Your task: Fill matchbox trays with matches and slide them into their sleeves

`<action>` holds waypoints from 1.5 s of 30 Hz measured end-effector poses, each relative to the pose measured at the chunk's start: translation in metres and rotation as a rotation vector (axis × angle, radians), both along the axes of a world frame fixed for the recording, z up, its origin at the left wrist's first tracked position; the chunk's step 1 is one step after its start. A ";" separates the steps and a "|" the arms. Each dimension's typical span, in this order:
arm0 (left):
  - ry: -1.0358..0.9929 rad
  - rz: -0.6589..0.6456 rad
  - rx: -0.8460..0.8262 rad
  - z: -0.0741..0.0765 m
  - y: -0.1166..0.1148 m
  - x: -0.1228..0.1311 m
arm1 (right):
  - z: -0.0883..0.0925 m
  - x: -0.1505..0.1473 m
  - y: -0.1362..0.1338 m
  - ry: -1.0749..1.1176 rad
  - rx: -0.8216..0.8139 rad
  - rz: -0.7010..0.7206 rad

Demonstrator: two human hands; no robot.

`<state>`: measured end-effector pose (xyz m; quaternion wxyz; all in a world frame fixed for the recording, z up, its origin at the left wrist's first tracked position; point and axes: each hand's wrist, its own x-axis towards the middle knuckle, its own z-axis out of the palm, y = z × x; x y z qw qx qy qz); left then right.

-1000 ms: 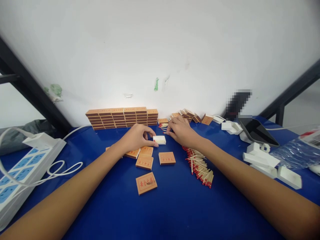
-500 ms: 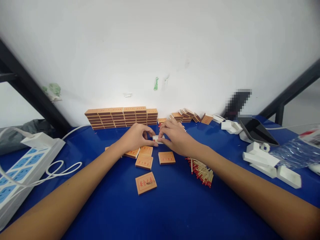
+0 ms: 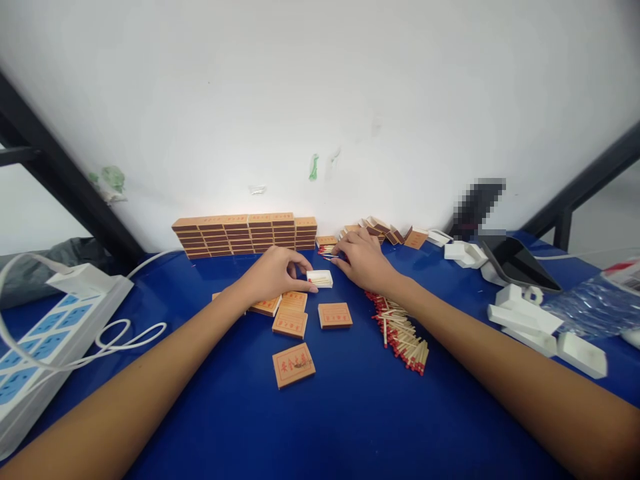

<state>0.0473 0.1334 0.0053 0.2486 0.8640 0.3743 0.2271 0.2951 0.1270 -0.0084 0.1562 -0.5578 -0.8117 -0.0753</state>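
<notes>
My left hand (image 3: pixel 277 275) pinches the left end of a small white matchbox tray (image 3: pixel 325 283) between thumb and fingers. A few matches (image 3: pixel 316 281) with red heads lie inside the tray. My right hand (image 3: pixel 366 259) is behind and to the right of the tray, its thumb and fingertips close together on matches (image 3: pixel 327 256) at the back of the table. The palm hides part of what lies there. Under my right forearm spreads a long heap of loose red-headed matches (image 3: pixel 400 333). Closed matchboxes (image 3: pixel 335 316) lie in front of the tray.
Stacked matchboxes (image 3: pixel 235 235) line the wall at the back left, and others lean at the back right (image 3: pixel 416 238). Empty white trays (image 3: pixel 525 320) lie on the right beside a dark-screened device (image 3: pixel 520 263) and clear plastic wrap (image 3: pixel 583 303). A power strip (image 3: pixel 60 333) with white cables stands left.
My right hand has let go of the tray and moved back and right to the matches behind it. My left hand still holds the tray, whose matches are now visible.
</notes>
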 end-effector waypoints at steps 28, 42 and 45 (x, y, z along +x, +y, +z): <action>-0.006 0.006 -0.002 0.003 -0.004 0.001 | 0.003 0.007 0.001 0.077 0.049 0.035; -0.005 0.004 -0.012 0.003 -0.003 0.001 | -0.007 0.006 0.011 0.042 0.037 0.056; -0.003 0.008 -0.006 0.004 -0.003 0.001 | -0.007 0.006 0.010 0.049 0.053 0.066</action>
